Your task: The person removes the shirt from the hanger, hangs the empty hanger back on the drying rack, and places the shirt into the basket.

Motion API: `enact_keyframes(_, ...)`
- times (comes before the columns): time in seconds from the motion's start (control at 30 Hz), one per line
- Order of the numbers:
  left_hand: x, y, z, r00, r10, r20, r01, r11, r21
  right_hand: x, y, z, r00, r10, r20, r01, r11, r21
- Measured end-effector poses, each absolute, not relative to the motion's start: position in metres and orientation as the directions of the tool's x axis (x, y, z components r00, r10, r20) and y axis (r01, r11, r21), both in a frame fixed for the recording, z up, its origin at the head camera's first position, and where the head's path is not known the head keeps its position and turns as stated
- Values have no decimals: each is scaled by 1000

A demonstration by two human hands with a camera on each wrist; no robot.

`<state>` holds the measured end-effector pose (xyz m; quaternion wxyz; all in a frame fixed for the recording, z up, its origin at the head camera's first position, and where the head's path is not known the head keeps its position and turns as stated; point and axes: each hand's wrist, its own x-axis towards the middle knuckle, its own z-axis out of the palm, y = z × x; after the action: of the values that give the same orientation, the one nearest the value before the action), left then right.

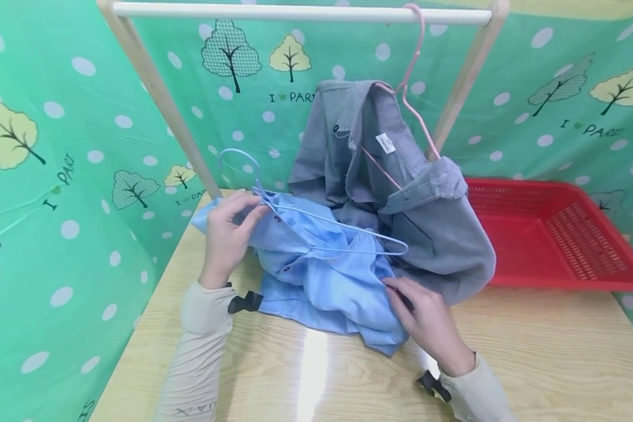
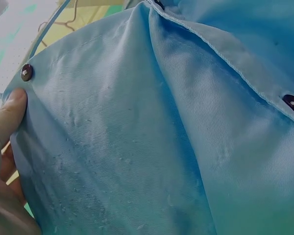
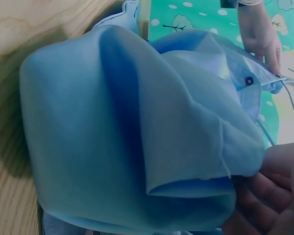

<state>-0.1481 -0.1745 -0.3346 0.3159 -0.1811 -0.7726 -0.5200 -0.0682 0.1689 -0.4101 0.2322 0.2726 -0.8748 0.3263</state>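
A light blue buttoned shirt (image 1: 332,287) lies bunched on the table, with a blue hanger (image 1: 343,225) at its neck. The hanger's hook rises at the left, and its right arm lies over the cloth. My left hand (image 1: 229,234) pinches the shirt's upper edge close to the hook; the left wrist view shows its thumb (image 2: 11,110) just below a dark button (image 2: 27,72). At the shirt's right side, my right hand (image 1: 427,319) pinches a fold of blue cloth. In the right wrist view, fabric partly hides the right fingers (image 3: 264,191).
Behind the blue shirt, a grey shirt (image 1: 432,234) hangs lopsided from a pink hanger (image 1: 418,53) on the rack's white rail (image 1: 295,12). A red basket (image 1: 564,286) stands at the right. Wooden tabletop (image 1: 274,375) shows in front, and patterned green cloth surrounds the back and sides.
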Motion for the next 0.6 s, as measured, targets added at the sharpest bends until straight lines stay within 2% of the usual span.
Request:
enact_keyframes(0.37,-144,-175,-339,-732,-14,681,618,409,672,-67,173,-405,-819,-252,516,-547,617,-566)
enact_keyframes(0.5,-143,-173,-342,-730,32,683,625,436,647,-68,172,-400,-827,-199,526,-537,558,-633)
enact_keyframes(0.6,-143,-171,-344,-723,76,686,637,457,620,-69,173,-395,-828,-190,527,-534,553,-640)
